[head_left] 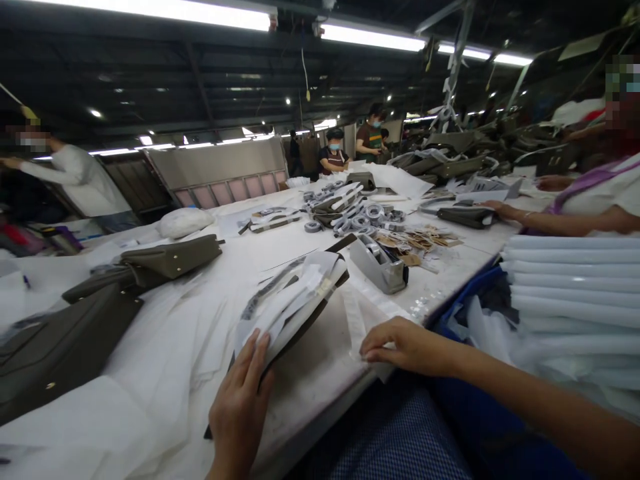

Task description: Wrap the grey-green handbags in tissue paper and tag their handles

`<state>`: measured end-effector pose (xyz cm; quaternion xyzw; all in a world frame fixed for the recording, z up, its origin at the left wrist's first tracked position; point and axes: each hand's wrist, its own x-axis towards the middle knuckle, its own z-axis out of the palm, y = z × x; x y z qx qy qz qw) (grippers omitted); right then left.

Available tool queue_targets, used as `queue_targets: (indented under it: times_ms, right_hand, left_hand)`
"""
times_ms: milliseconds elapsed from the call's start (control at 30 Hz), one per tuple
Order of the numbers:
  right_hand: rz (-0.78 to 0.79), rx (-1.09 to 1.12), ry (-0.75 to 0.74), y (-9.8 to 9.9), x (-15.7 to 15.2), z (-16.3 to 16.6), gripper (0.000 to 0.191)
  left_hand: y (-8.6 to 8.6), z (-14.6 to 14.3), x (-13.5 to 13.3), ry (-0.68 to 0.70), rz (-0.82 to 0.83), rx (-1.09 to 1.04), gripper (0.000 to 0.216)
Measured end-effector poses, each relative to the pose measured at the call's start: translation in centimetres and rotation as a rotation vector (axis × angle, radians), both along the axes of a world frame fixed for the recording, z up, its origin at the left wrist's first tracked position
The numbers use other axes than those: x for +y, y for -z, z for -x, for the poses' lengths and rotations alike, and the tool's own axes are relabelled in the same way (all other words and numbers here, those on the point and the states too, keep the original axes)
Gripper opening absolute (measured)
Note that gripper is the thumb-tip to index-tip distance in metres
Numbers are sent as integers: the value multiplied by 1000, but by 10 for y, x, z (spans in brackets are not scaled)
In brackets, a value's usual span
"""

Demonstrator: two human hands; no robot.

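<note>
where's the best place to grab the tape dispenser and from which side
Probably by the grey side walls of the tape dispenser, coming from above: its body is long and sits on the table, with nothing lying over it.

One head-worn camera looks forward and down along the long, flat white bench [300, 377], close behind the bare hands [241, 397], taking in white tube-shaped ceiling lights [380, 38].

Tabletop [310, 370] lies open between the bag [305, 293] and the right fingers [383, 335], but the tape dispenser [384, 270] blocks the way beyond.
</note>
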<state>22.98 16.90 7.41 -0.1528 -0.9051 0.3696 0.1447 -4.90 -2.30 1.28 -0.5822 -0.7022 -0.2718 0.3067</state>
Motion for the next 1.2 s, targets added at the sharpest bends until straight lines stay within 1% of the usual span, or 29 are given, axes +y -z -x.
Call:
queue_targets:
  times_ms: [33, 67, 133, 200, 233, 300, 333, 400, 467, 533, 600, 667, 733, 800, 833, 867, 933, 967, 1000, 1067, 1100, 1133, 1167, 1200]
  right_hand:
    - [2, -5, 11, 5, -1, 4, 30]
    - [-34, -3, 59, 12, 1, 9, 33]
    - [-178, -25, 225, 33, 12, 23, 44]
    - [-317, -133, 349, 56, 22, 40, 61]
    - [-365, -193, 364, 66, 24, 49, 70]
    - [-422, -252, 305, 82, 20, 68, 82]
    - [-439, -240, 239, 86, 14, 78, 84]
    - [-462, -158, 88, 89, 0, 99, 83]
    - [-480, -43, -37, 87, -13, 122, 81]
    - [-486, 44, -126, 82, -20, 143, 76]
    - [-465, 76, -181, 79, -23, 157, 70]
    - [-423, 84, -196, 78, -25, 159, 59]
    - [-378, 86, -163, 78, -27, 147, 44]
    - [-355, 99, -108, 74, -29, 124, 30]
    - [-354, 127, -96, 69, -31, 110, 27]
    - [-355, 174, -109, 62, -32, 96, 27]
    - [-342, 296, -157, 41, -30, 75, 24]
    - [-329, 345, -157, 29, -26, 70, 23]
    - [-313, 373, -123, 17, -21, 70, 22]
    - [-283, 343, 16, -3, -4, 83, 23]
    - [-268, 276, 90, -8, 6, 97, 23]
    - [-255, 182, 138, -10, 17, 113, 22]
    - [-248, 64, 155, -9, 27, 131, 22]
    - [-245, -85, 131, -6, 36, 150, 24]
  left_hand:
    - [0, -1, 0, 2, -3, -3, 59]
    - [-1, -1, 1, 6, -7, -5, 59]
    - [-1, -2, 2, 11, -14, -12, 60]
    - [-1, -2, 2, 15, -16, -19, 59]
    - [-1, -2, 2, 16, -15, -22, 59]
    - [-1, -1, 3, 22, -13, -24, 59]
    - [-1, 0, 3, 24, -12, -25, 60]
    - [-2, -1, 3, 22, -9, -33, 61]
    - [-3, -2, 3, 15, -9, -38, 62]
    - [-4, -4, 5, 10, -12, -31, 63]
    - [-5, -7, 9, 16, -14, -3, 63]
    - [-6, -10, 13, 38, -8, 41, 61]
    - [-5, -12, 16, 64, -10, 88, 57]
    - [-2, -15, 18, 87, -17, 118, 52]
    - [1, -17, 18, 98, -15, 126, 50]
    - [4, -19, 18, 113, -6, 132, 48]
    - [10, -22, 15, 157, 32, 143, 45]
    - [13, -24, 14, 178, 50, 149, 43]
    - [15, -26, 12, 194, 61, 154, 42]
    - [17, -29, 9, 211, 70, 161, 41]
    - [17, -30, 8, 214, 70, 163, 41]
    - [16, -31, 6, 218, 70, 166, 41]
    - [16, -33, 5, 222, 69, 168, 41]
    - [16, -35, 4, 225, 69, 170, 41]
